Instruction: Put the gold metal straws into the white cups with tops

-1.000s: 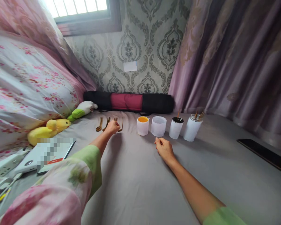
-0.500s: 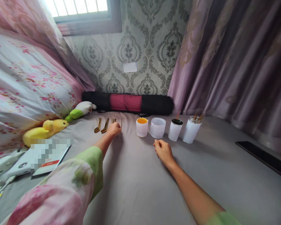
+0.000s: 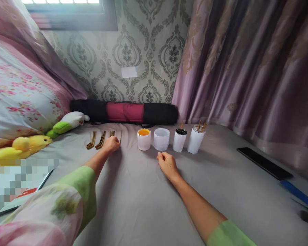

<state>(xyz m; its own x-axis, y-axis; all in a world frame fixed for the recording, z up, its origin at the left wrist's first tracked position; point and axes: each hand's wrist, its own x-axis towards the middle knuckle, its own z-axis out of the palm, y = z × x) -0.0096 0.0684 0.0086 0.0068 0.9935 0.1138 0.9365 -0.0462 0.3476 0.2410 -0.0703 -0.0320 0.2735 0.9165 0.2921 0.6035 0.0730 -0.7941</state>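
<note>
Left hand (image 3: 112, 144): low over the sheet, back upward, fingers drawn in and their tips hidden; impossible to tell whether gripping anything. Right hand (image 3: 167, 165): well apart from the left and slightly nearer the body, loosely curled to nearly closed, thumb by the fingers, apparently holding nothing.

Under both: a grey sheet (image 3: 143, 212), creased just beyond the left hand. Directly behind that hand, partly covered by it: a bunch of thin brown sticks (image 3: 112, 133). Just beside it on the right: a single stick (image 3: 120, 136). To its left: a middle bunch (image 3: 102, 138) and an outer bunch (image 3: 93, 139), both bent at the near end.

Between the hands, farther out: a cup with orange inside (image 3: 144, 143). Just beyond the right hand: a wide pale cup (image 3: 161, 142). Beyond and rightward of it: a narrow cup (image 3: 179, 143), dark inside, then a jar (image 3: 194, 145) with several sticks (image 3: 203, 125).

Far right of the right hand: a phone (image 3: 263, 163). Left of the left hand: a yellow toy (image 3: 33, 144) and a green-and-white toy (image 3: 70, 122). Beyond both hands: a black-and-red bag (image 3: 125, 112) along the patterned wall (image 3: 151, 54). Above, leftward: a window (image 3: 78, 20); rightward: a purple curtain (image 3: 246, 68).
</note>
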